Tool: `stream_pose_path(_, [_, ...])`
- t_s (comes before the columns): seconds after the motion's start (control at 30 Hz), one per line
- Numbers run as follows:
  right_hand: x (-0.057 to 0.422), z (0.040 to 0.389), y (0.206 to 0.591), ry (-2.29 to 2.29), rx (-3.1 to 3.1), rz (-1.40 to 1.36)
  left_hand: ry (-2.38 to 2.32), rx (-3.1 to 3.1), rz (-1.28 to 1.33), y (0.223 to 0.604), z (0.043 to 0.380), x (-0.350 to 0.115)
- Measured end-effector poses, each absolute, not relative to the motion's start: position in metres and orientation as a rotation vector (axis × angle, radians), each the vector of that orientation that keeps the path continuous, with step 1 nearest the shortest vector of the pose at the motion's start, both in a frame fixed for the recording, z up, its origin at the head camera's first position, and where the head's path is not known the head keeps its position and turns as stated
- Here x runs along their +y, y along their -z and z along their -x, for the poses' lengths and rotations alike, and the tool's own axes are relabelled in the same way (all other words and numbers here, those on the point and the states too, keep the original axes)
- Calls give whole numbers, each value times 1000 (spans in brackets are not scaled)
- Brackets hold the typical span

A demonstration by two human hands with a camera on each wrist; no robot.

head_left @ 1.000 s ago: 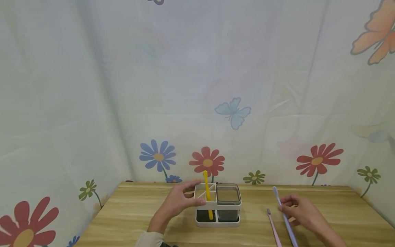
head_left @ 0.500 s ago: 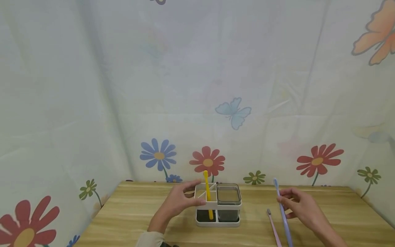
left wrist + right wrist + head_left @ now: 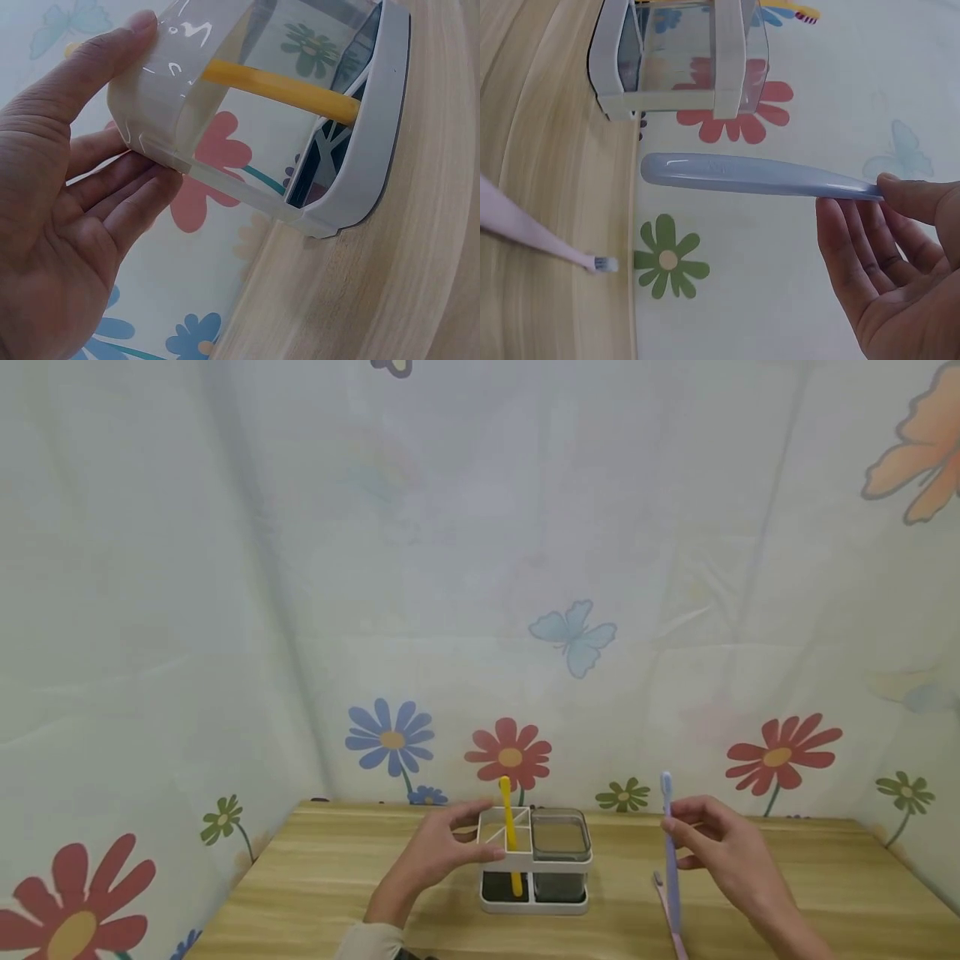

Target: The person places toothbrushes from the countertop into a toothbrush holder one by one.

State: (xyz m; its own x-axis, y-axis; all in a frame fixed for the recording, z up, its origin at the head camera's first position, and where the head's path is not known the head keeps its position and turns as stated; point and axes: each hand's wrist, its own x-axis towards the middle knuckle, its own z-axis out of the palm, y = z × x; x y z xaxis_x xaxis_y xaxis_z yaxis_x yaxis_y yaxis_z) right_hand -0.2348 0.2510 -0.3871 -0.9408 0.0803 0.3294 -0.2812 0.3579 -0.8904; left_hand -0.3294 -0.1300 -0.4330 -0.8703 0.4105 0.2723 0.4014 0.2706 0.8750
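Raised nearer upright and leftward since earlier: pinching the slender lavender-blue plastic toothbrush [image 3: 672, 889] in the right hand [image 3: 726, 852], handle down, apart from and right of the white plastic two-tier holder [image 3: 558, 866], gripped by the left hand [image 3: 438, 850]. Seems readier for upright handling.

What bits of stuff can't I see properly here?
- Blue toothbrush: in the right wrist view, the right hand hides its head.
- Pink toothbrush: that view's left edge cuts off its handle.
- Yellow toothbrush: in the left wrist view, the top of the holder hides part.
- Orange butterfly: the head view's right edge cuts it off.
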Motion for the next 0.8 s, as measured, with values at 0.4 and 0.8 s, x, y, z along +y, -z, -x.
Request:
stream_pose_path(0.4, [228, 237, 374, -1645, -2205, -215, -1730, 2476, -789, 434, 330, -130])
stream_pose_path(0.8, [190, 244, 358, -1744, -2075, -313, -1735, 2487, -798, 434, 328, -131])
